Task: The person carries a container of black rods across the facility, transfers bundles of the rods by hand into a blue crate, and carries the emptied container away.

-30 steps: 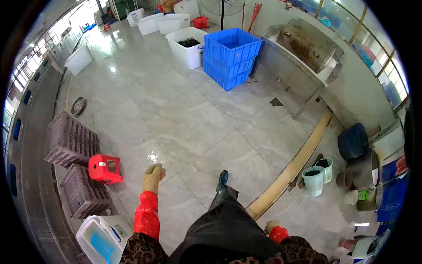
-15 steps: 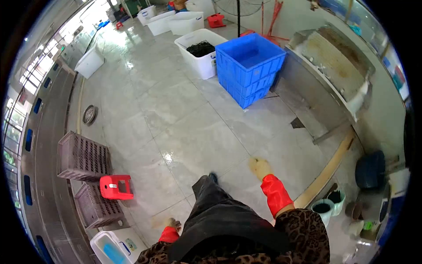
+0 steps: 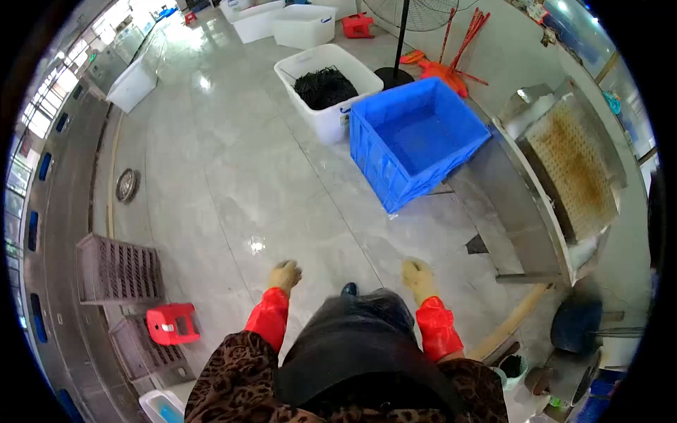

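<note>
My left hand [image 3: 285,276], in a cream glove with a red sleeve cover, hangs above the tiled floor [image 3: 282,211] with its fingers loosely bent and nothing visible in it. To the right, my right hand [image 3: 419,277], gloved the same way, hangs with relaxed fingers and also shows nothing held. Ahead of it stands a blue plastic crate [image 3: 381,166], with no contents visible inside. A white tub [image 3: 328,123] beside the crate contains a heap of dark, stringy material [image 3: 324,88]. Neither hand touches the crate or tub.
A metal sink [image 3: 525,204] stands right, beside a tilted perforated panel [image 3: 571,169]. Left are purple-grey crates [image 3: 120,271], a red stool [image 3: 173,324] and a round metal dish [image 3: 127,185]. A fan stand [image 3: 402,35] and white tubs [image 3: 303,27] are farther back.
My left hand has risen and swung forward. The blue crate, white tub and sink appear nearer as my view advances; my right hand remains low in front of me.
</note>
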Available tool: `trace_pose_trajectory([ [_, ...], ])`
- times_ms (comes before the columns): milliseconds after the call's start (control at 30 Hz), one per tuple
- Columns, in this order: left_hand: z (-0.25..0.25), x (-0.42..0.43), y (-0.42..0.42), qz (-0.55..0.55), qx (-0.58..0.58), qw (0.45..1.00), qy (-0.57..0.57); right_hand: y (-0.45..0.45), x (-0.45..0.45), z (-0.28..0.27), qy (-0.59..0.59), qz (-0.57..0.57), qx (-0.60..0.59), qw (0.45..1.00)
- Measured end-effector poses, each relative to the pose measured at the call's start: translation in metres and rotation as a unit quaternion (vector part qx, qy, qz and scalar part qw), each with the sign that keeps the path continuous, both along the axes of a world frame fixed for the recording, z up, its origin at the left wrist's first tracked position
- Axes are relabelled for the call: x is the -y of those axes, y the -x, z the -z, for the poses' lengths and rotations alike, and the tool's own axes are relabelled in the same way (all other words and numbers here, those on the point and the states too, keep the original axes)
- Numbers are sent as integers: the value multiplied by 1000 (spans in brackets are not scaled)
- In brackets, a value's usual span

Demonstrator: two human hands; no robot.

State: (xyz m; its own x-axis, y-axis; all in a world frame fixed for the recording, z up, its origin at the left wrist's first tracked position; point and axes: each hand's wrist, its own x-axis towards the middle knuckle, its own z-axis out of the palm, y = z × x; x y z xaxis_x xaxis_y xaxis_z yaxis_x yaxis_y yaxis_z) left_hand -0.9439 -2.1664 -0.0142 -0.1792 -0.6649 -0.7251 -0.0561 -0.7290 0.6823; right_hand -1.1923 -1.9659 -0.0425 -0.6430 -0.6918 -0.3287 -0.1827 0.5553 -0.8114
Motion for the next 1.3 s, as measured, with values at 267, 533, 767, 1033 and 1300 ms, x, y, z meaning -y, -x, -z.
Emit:
trace_pose_trajectory([
  [267,-48,39,126,138,-124,973,141,71,41,-41,21,100,97,990],
  [533,-24,2,167,209,24,977,41,145,107,-9,192,363,313,857],
  [767,-47,18,215,304,183,924,144,198,66,131,163,305,257,903],
  [1033,-5,56,215,202,190,956,99,122,82,2,-25,261,39,964],
  [1300,41,111,155,378,154,905,120,2,70,84,6,350,30,936],
])
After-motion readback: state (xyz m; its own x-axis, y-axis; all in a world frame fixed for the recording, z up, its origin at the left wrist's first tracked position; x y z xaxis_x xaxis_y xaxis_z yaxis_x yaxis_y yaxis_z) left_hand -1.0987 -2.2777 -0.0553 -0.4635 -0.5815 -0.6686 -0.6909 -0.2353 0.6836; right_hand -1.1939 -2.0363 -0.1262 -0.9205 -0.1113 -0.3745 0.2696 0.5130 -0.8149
